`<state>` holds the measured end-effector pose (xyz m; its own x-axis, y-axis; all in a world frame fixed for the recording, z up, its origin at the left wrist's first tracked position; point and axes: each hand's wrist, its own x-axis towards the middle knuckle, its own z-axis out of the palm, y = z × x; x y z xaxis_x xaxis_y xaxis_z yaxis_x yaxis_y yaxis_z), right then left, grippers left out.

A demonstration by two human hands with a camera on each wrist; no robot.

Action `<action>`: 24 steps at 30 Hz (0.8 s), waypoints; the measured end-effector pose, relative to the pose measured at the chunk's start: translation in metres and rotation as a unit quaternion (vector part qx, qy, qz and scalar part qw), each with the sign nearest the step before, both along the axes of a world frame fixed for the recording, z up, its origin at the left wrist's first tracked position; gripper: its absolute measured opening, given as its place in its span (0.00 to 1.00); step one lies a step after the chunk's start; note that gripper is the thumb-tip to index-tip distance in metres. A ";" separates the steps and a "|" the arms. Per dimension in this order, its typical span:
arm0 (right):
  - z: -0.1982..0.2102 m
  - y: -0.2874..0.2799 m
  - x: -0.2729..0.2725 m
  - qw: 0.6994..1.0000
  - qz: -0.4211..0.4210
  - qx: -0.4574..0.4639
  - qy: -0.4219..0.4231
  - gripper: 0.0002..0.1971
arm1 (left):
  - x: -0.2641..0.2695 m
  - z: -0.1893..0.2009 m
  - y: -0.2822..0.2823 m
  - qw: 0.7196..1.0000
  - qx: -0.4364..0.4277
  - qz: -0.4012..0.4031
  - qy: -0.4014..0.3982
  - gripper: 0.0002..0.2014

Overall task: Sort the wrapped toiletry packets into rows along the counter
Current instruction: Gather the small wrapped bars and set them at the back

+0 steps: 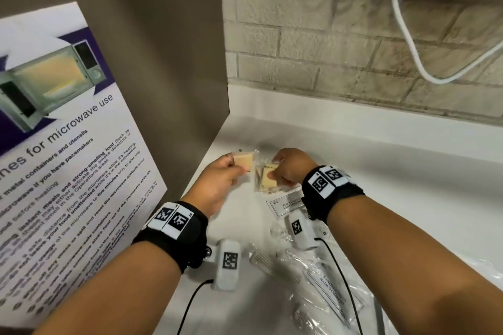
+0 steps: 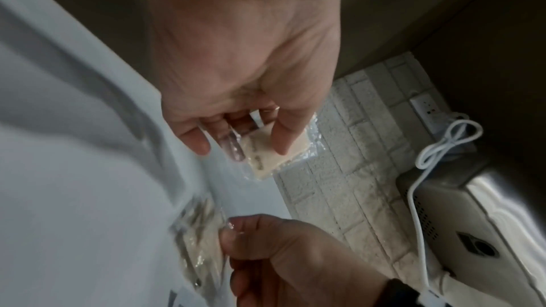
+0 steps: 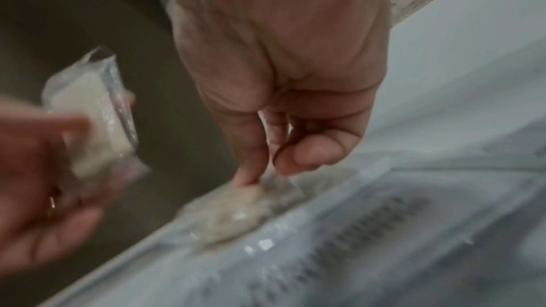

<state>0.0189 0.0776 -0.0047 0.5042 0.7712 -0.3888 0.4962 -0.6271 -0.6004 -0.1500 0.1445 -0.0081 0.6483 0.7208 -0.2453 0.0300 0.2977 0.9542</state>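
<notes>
My left hand pinches a clear-wrapped cream soap bar and holds it lifted near the counter's back left corner; the same bar shows between thumb and fingers in the left wrist view. My right hand pinches the wrapper of a second soap packet that lies on the white counter. The right wrist view, blurred, shows that packet under the fingertips and the lifted bar at the left. White labelled sachets and a wrapped comb lie nearer me.
A brown side panel with a microwave-use poster closes the left. A brick wall with a hanging white cable stands behind. More crinkled clear packets lie at the front right.
</notes>
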 end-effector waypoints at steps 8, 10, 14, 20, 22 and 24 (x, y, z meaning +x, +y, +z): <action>0.027 -0.017 0.005 0.960 -0.033 0.246 0.130 0.08 | 0.008 0.016 0.009 0.974 0.173 -0.103 0.100 0.12; 0.037 -0.024 0.002 0.958 0.017 0.243 0.150 0.08 | 0.019 0.026 0.008 0.963 0.203 -0.131 0.118 0.12; 0.029 -0.033 0.000 0.926 -0.085 0.309 0.198 0.08 | 0.037 0.034 0.007 0.985 0.148 -0.051 0.068 0.18; 0.009 -0.052 -0.006 0.844 -0.210 0.362 0.335 0.09 | 0.046 0.026 -0.014 0.998 -0.064 -0.006 -0.007 0.06; 0.005 -0.053 -0.008 0.840 -0.226 0.361 0.336 0.12 | 0.048 0.026 -0.016 0.992 -0.111 0.015 -0.052 0.05; 0.005 -0.052 -0.009 0.817 -0.242 0.375 0.366 0.14 | 0.049 0.025 -0.015 0.989 -0.129 0.030 -0.071 0.05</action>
<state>0.0096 0.0261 0.0000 0.6641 0.7105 -0.2325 -0.3647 0.0364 -0.9304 -0.1008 0.1290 0.0166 0.6479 0.6835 -0.3361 -0.1231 0.5294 0.8394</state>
